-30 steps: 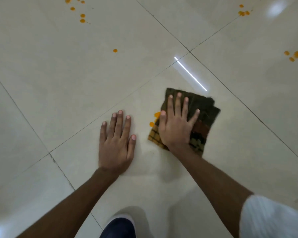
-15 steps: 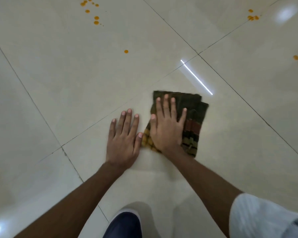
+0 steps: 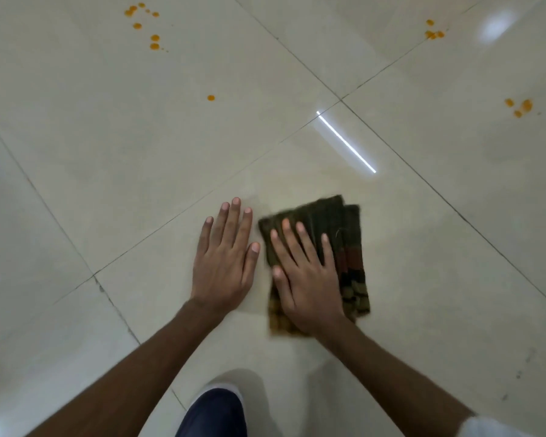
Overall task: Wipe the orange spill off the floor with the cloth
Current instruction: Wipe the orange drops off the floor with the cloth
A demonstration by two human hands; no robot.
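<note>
A folded dark green and brown checked cloth (image 3: 344, 234) lies flat on the pale tiled floor (image 3: 423, 247). My right hand (image 3: 306, 275) presses down on it with straight, spread fingers. Just left of the cloth, my left hand (image 3: 226, 260) rests flat on the floor, fingers straight, thumb close to the cloth's edge. Orange drops remain farther away: one lone drop (image 3: 211, 97), a cluster at the far left (image 3: 145, 25), a group at the far right top (image 3: 434, 33) and another at the right (image 3: 519, 107).
A dark shoe with a white rim (image 3: 215, 411) stands at the bottom centre between my arms. Grout lines cross the glossy tiles, and a bright strip of reflected light (image 3: 345, 141) lies beyond the cloth.
The orange drops at the cloth's left edge are gone from sight after my right hand slid the cloth left over them. The cloth now sits nearer to me and looks motion-blurred.
</note>
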